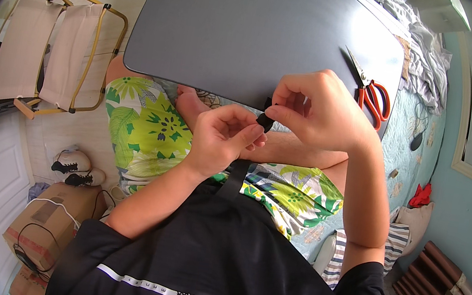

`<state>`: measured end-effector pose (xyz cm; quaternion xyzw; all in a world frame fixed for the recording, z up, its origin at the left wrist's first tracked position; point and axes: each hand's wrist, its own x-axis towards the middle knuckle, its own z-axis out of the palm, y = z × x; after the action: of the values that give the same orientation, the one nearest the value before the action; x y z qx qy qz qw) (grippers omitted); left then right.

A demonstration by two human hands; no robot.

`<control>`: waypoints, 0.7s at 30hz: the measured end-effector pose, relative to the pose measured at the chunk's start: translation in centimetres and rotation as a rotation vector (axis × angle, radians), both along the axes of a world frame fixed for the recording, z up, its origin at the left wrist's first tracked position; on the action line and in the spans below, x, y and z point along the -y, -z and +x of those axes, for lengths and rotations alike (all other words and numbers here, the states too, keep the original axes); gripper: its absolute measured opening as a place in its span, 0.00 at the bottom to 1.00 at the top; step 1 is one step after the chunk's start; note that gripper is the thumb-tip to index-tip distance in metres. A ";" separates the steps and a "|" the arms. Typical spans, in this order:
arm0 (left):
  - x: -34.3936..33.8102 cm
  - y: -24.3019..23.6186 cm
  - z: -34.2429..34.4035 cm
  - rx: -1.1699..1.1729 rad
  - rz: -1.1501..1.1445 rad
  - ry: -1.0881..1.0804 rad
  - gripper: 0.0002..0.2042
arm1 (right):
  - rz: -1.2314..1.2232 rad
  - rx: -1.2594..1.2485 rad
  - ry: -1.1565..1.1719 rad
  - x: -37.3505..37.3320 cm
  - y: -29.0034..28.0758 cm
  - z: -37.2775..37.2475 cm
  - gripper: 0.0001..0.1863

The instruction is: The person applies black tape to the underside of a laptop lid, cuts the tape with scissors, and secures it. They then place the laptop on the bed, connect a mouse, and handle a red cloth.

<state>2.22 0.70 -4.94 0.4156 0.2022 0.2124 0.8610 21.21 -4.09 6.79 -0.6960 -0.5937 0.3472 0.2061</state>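
My left hand (225,140) and my right hand (315,110) meet just in front of the near edge of the dark grey folding table (229,30), over my lap. Both have their fingers closed around a small black object (265,119), which is partly hidden by the fingertips. A black strap (234,179) hangs below my left hand onto my lap; whether it joins the held object I cannot tell. Red-handled scissors (371,97) lie on the right part of the tabletop, just beyond my right hand.
Rumpled grey bedding (415,52), a striped pillow (399,240) and a brown folded item (437,290) are at the right. At the left are a beige folding frame seat (25,49), sneakers (72,163) and a cardboard box (44,223) with cables.
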 end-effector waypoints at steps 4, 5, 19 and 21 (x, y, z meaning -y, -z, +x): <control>0.3 -0.4 0.4 -0.025 -0.046 -0.008 0.08 | 0.009 0.019 -0.060 -0.5 0.3 0.9 0.08; 0.3 -0.6 0.4 -0.039 -0.051 -0.009 0.08 | 0.009 0.017 -0.073 -0.6 0.4 1.0 0.08; 1.3 -0.2 1.2 -0.187 0.038 -0.153 0.09 | 0.007 0.153 -0.164 -2.0 1.7 1.6 0.08; 1.5 0.0 1.4 -0.184 0.031 -0.163 0.09 | 0.029 0.180 -0.177 -2.1 1.8 1.6 0.08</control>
<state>3.59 -0.85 -4.89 0.4285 0.3101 0.2461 0.8122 22.85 -2.00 5.02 -0.6662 -0.6738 0.2918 0.1306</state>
